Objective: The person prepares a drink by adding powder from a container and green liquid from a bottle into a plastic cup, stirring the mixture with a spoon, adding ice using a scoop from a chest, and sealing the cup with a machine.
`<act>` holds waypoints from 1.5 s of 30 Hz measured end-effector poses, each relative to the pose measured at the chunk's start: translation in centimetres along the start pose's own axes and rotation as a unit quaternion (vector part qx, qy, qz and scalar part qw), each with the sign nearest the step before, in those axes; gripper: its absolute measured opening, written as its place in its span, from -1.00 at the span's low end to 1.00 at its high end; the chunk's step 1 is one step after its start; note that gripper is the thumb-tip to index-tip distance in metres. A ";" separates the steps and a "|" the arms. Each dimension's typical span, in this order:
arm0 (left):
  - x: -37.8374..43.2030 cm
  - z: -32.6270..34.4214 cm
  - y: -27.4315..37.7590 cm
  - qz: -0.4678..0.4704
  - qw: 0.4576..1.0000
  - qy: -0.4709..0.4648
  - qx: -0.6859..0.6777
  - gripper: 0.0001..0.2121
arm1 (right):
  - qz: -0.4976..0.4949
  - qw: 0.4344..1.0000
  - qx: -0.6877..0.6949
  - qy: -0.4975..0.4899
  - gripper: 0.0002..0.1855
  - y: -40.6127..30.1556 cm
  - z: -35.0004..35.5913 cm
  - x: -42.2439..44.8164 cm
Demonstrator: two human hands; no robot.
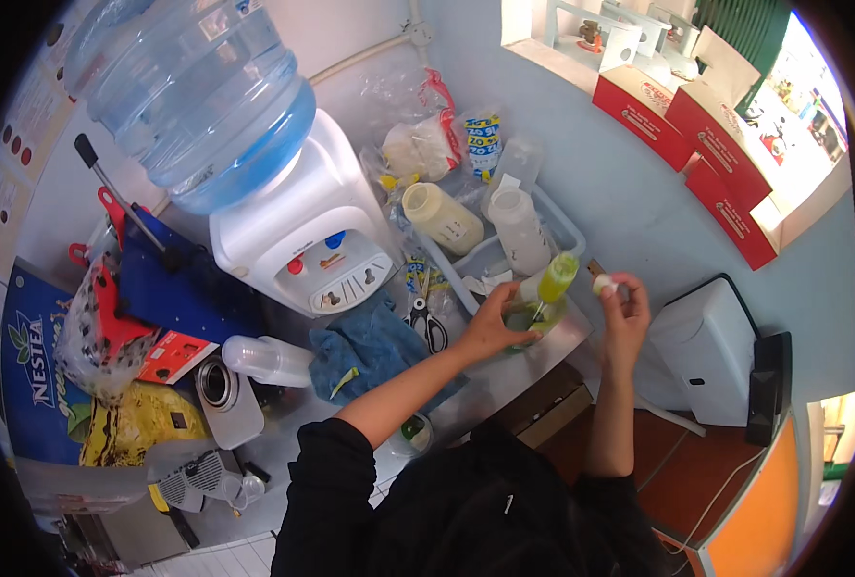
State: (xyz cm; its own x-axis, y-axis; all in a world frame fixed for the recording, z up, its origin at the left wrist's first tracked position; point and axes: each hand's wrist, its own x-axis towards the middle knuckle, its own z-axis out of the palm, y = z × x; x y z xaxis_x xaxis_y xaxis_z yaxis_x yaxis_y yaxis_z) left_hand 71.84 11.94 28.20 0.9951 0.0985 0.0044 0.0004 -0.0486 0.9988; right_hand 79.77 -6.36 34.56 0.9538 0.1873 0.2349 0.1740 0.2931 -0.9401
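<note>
My left hand [496, 324] grips a clear cup-like container [527, 317] with green contents at the counter's right corner. A bright yellow-green translucent piece [558, 278], perhaps a tool's handle, stands tilted over its mouth; a thin metal-looking part runs down from it. Off the counter's edge, my right hand [625, 306] is raised, pinching a small pale yellowish piece [604, 285] between thumb and fingers. What that piece is, I cannot tell. Just behind it shows a small brown end [595, 267]. Left of the container, black-handled scissors [425, 321] lie beside a blue cloth [377, 350].
Beyond my hands, a light-blue plastic basket [575, 234] holds a whitish bottle [519, 231] and a cream bottle [445, 220]. A water dispenser [305, 223] stands to the left. Stacked clear cups [269, 360] lie near the cloth. A white bin [708, 353] stands at right.
</note>
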 end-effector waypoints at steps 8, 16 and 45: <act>-0.2 0.1 -5.4 0.038 0.995 0.030 0.084 -0.19 | -0.127 0.986 0.005 -0.112 -0.62 0.3 5.2 0.9; -2.3 -0.2 -2.0 0.051 0.966 0.078 0.240 0.09 | -0.172 0.978 -0.104 -0.062 -0.54 2.7 4.5 -0.7; -22.1 -9.6 -6.5 0.050 0.908 0.403 0.100 -0.21 | -0.254 0.845 -0.223 -0.414 -0.41 7.2 25.9 -6.5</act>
State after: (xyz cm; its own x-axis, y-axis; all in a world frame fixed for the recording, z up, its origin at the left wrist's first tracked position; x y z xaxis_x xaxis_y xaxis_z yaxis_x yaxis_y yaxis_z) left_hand 48.93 19.60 22.08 0.5965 0.7749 0.2090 0.0127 -0.2694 0.9629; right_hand 68.50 18.85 32.64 0.2608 0.7896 0.5554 0.7609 0.1859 -0.6216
